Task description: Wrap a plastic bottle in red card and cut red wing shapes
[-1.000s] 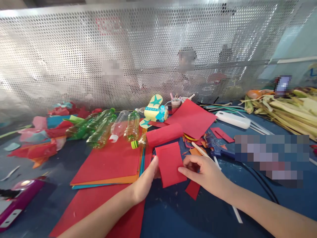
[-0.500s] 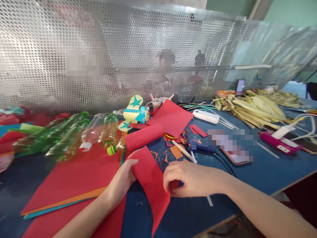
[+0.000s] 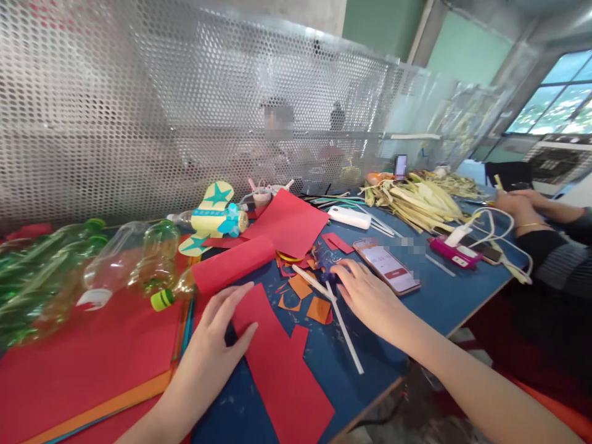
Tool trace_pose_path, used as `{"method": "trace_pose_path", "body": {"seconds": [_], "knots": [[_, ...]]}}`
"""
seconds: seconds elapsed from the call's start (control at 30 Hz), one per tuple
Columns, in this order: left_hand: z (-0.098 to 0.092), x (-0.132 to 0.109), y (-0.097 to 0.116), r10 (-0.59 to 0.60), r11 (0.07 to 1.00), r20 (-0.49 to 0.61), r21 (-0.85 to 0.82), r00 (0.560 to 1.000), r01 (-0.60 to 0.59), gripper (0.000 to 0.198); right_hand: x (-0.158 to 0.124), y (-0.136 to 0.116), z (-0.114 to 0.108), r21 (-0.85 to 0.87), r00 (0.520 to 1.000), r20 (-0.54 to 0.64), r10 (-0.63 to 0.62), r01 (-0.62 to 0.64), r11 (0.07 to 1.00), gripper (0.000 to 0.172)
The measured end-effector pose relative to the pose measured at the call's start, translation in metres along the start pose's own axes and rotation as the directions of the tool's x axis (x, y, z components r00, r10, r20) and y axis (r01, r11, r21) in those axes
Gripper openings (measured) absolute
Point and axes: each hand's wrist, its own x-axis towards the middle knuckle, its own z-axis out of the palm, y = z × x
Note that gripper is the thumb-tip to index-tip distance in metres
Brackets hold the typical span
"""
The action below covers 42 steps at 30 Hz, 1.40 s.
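My left hand (image 3: pixel 213 345) is spread with fingers apart, its fingertips and thumb over the near left edge of a flat red paper strip (image 3: pixel 282 370). My right hand (image 3: pixel 370 302) curls its fingers over a blue glue gun (image 3: pixel 327 273), most of which it hides. Left of the glue gun lie orange paper scraps (image 3: pixel 300 286) and a white stick (image 3: pixel 346 339). A plastic bottle wrapped in red paper (image 3: pixel 234 264) with a yellow-green cap (image 3: pixel 162 300) lies beyond my left hand.
Several green and clear bottles (image 3: pixel 108 259) lie on red sheets at left. Behind them is a yellow bottle plane with blue stars (image 3: pixel 215 219). To the right are a phone (image 3: pixel 388 265), a magenta power strip (image 3: pixel 456 253), dried husks (image 3: pixel 420 200) and another person's hands (image 3: pixel 522 206).
Both hands have let go of the red paper strip, which now lies flat on the table. My right hand has moved away to the glue gun. The view has turned right.
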Motion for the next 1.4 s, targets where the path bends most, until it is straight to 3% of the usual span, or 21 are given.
{"method": "trace_pose_path", "body": {"seconds": [0.07, 0.13, 0.27, 0.47, 0.63, 0.77, 0.93, 1.03, 1.17, 1.23, 1.3, 1.4], "knots": [[-0.001, 0.000, 0.001, 0.192, 0.955, -0.077, 0.246, 0.978, -0.168, 0.036, 0.005, 0.006, 0.006, 0.002, 1.000, 0.022, -0.002, 0.002, 1.000, 0.033], [-0.004, -0.002, 0.003, 0.318, 0.890, -0.086, 0.369, 0.944, -0.266, 0.027, 0.010, 0.008, 0.007, -0.030, 0.996, 0.087, -0.004, 0.007, 1.000, 0.041], [-0.008, -0.010, 0.011, 0.452, 0.839, 0.015, 0.333, 0.892, -0.431, 0.017, 0.017, 0.008, 0.000, -0.075, 0.987, 0.164, 0.003, 0.009, 0.997, 0.062], [-0.004, -0.022, 0.019, 0.457, 0.825, 0.145, 0.302, 0.878, -0.479, 0.026, 0.031, 0.011, 0.002, -0.101, 0.986, 0.163, 0.022, -0.005, 0.995, 0.054], [-0.003, -0.023, 0.021, 0.416, 0.831, 0.186, 0.319, 0.890, -0.455, 0.029, 0.041, 0.012, 0.006, -0.097, 0.991, 0.137, 0.008, 0.005, 0.995, 0.042], [-0.002, -0.023, 0.019, 0.421, 0.821, 0.194, 0.334, 0.886, -0.463, 0.030, 0.034, 0.008, 0.005, -0.089, 0.993, 0.115, -0.018, 0.029, 0.996, 0.043], [-0.001, -0.023, 0.015, 0.441, 0.812, 0.179, 0.339, 0.880, -0.475, 0.028, 0.018, 0.003, 0.011, -0.097, 0.995, 0.095, -0.037, 0.047, 0.994, 0.057], [-0.001, -0.022, 0.016, 0.442, 0.815, 0.180, 0.328, 0.879, -0.477, 0.028, 0.010, 0.008, 0.009, -0.102, 0.998, 0.063, -0.029, 0.035, 0.994, 0.049], [-0.001, -0.022, 0.018, 0.399, 0.848, 0.192, 0.294, 0.897, -0.440, 0.028, 0.003, 0.034, -0.011, -0.136, 0.989, -0.040, 0.145, -0.150, 0.979, 0.026], [-0.001, -0.022, 0.017, 0.390, 0.856, 0.190, 0.286, 0.901, -0.431, 0.027, 0.001, 0.052, -0.022, -0.189, 0.928, -0.094, 0.359, -0.371, 0.909, 0.035], [0.000, -0.023, 0.015, 0.397, 0.851, 0.184, 0.292, 0.899, -0.435, 0.027, 0.000, 0.067, -0.028, -0.214, 0.864, -0.023, 0.502, -0.495, 0.842, 0.048], [0.001, -0.024, 0.013, 0.419, 0.831, 0.187, 0.316, 0.888, -0.458, 0.027, 0.000, 0.080, -0.027, -0.219, 0.785, 0.148, 0.602, -0.567, 0.794, 0.057]]}}
